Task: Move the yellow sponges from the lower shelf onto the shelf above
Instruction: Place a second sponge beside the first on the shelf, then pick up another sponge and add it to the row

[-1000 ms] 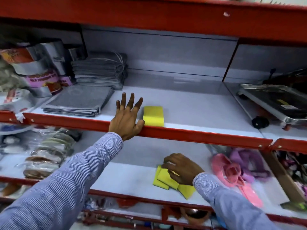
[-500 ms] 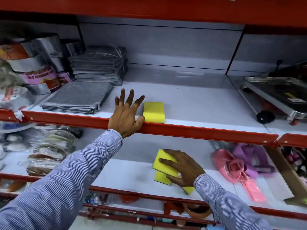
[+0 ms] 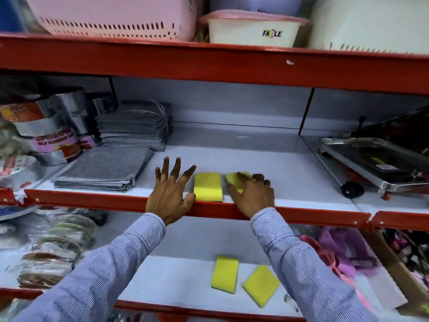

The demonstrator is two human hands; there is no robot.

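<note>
One yellow sponge (image 3: pixel 207 186) lies flat at the front of the upper shelf (image 3: pixel 267 163). My left hand (image 3: pixel 170 194) rests on the red shelf lip just left of it, fingers spread, holding nothing. My right hand (image 3: pixel 251 196) lies over a second yellow sponge (image 3: pixel 236 180) on the same shelf, just right of the first one; only the sponge's far end shows past my fingers. Two more yellow sponges (image 3: pixel 224 274) (image 3: pixel 261 284) lie side by side on the lower shelf (image 3: pixel 174 280), below my right forearm.
Grey cloths (image 3: pixel 104 168) and a taller grey stack (image 3: pixel 135 124) sit left on the upper shelf, beside foil tape rolls (image 3: pixel 46 126). A metal appliance (image 3: pixel 376 163) stands right. Pink items (image 3: pixel 336 254) lie right on the lower shelf, wrapped goods (image 3: pixel 53 247) left. Baskets (image 3: pixel 111 15) sit overhead.
My right hand has come up from the lower shelf with a yellow sponge and set it down beside the first one. My left hand stayed on the shelf lip. The camera tilted up.
</note>
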